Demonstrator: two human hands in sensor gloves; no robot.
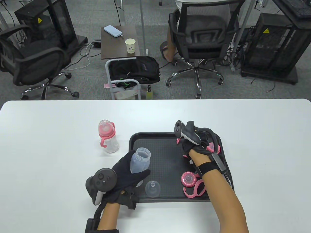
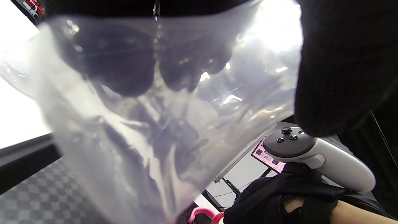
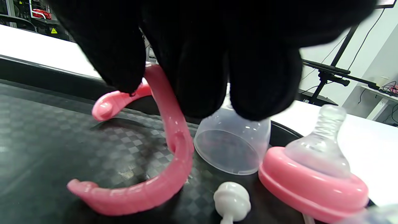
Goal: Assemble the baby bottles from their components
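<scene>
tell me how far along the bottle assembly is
One finished baby bottle with pink collar and handles stands on the white table. The left hand grips an empty clear plastic bottle body; the right hand pinches a pink handle ring. Left on the black tray: pink collars with teats, clear caps.

Clear glossy plastic bottle [image 1: 140, 161], matt black chequer-textured tray [image 1: 158, 150], smooth pink plastic handle ring [image 3: 161, 174], black cloth gloves [image 1: 126, 174]

No readable text or labels.
</scene>
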